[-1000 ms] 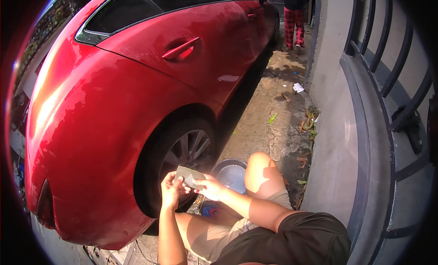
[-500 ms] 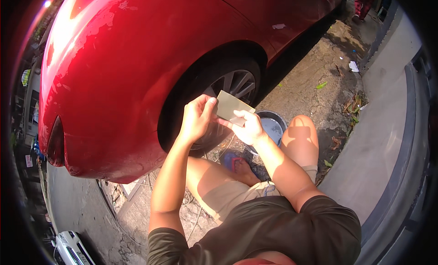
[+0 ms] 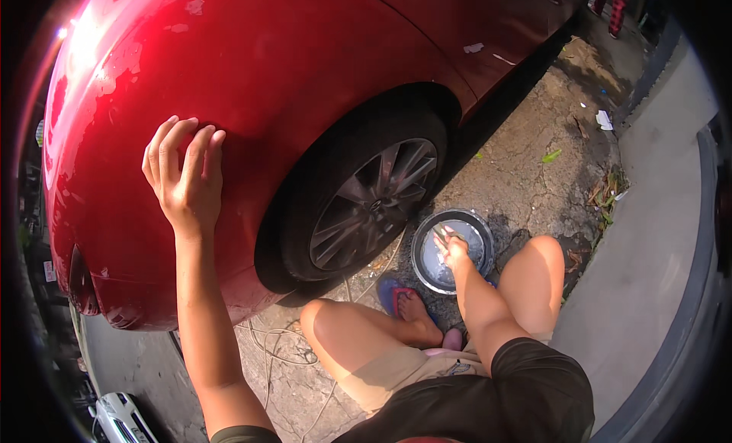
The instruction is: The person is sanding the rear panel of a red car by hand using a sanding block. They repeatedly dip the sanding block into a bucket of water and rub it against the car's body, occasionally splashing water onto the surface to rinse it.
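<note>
My left hand is raised over the red car body, its bent fingers apart and nothing in them. Whether its fingertips touch the paint I cannot tell. Down by the wheel, my right hand reaches into a round dark basin holding greyish water. Its fingers close on a thin olive-grey sheet that looks like sandpaper. Only a narrow edge of the sheet shows; the hand hides the rest.
The car's wheel stands left of the basin. Thin hose or cord lies looped on the rough ground beside my legs. A low grey wall runs along the right. Someone in red checked trousers stands at the far right.
My left hand has let go of the sheet and moved left and up to the car body. My right hand has lowered the sheet into the basin.
</note>
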A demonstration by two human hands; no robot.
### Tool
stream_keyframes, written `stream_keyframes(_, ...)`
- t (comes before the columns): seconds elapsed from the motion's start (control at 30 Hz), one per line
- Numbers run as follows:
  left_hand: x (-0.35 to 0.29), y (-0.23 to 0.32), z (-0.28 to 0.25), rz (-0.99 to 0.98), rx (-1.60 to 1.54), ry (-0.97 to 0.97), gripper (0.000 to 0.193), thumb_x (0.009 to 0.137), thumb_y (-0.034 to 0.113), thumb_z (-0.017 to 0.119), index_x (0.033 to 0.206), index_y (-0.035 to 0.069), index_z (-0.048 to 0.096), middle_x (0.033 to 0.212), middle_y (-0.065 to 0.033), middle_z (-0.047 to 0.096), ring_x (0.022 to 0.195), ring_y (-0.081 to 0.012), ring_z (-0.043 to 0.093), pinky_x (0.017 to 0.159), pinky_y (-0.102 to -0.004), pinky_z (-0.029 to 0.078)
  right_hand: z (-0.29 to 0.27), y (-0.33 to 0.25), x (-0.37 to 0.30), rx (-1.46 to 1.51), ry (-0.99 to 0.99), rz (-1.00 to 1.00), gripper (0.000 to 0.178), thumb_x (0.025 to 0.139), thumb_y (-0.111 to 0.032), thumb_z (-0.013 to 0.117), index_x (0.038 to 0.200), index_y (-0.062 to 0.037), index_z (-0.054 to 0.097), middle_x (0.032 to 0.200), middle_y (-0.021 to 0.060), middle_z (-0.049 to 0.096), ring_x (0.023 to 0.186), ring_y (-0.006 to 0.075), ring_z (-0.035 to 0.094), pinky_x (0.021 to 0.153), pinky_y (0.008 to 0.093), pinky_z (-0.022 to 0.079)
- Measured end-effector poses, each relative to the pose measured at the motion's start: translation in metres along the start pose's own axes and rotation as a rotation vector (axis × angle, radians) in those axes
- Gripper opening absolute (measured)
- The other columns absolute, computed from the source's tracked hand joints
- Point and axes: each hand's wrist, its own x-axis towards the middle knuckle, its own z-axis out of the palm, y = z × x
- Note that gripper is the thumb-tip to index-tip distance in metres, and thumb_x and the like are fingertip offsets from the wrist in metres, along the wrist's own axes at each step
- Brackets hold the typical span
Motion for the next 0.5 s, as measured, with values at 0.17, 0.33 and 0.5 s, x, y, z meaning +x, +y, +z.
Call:
stream_keyframes(0.17, -0.021, -0.007, -0.013, -0.062, 0.015, -0.112, 0.01, 0.094, 0.013, 0.077, 0.1, 0.006, 0.073, 0.122, -0.0081, 0.073, 0.123, -0.0303, 0.066, 0.104, -0.0421, 0.047, -0.065, 0.043, 0.034, 0.079, 0.519, 0.141, 0.028, 0.104, -0.003, 0.05, 0.126, -0.0059, 0.066, 0.117, 0.0132, 0.07, 0.099, 0.0286, 0.071, 0.08, 0.0394, 0.066)
stream_keyframes(0.33, 0.003, 0.007, 0.0, -0.109, -0.002, -0.056, 0.026, 0.089, 0.026, 0.081, 0.106, 0.01, 0.071, 0.134, -0.0089, 0.068, 0.13, -0.03, 0.061, 0.11, -0.0432, 0.041, -0.077, 0.024, 0.041, 0.189, 0.263, 0.038, 0.036, 0.105, -0.003, 0.039, 0.128, -0.0098, 0.065, 0.129, 0.0126, 0.064, 0.113, 0.0285, 0.066, 0.099, 0.0462, 0.06)
stream_keyframes(0.5, -0.015, -0.003, -0.004, -0.204, 0.142, -0.342, 0.067, 0.093, 0.053, 0.072, 0.149, 0.021, 0.054, 0.164, -0.0074, 0.043, 0.153, -0.0294, 0.037, 0.124, -0.0543, 0.024, 0.176, -0.098, -0.149, 0.124, -0.561, -0.126, 0.038, 0.107, 0.0, 0.045, 0.144, 0.0019, 0.054, 0.133, 0.0164, 0.067, 0.121, 0.0299, 0.067, 0.107, 0.05, 0.056)
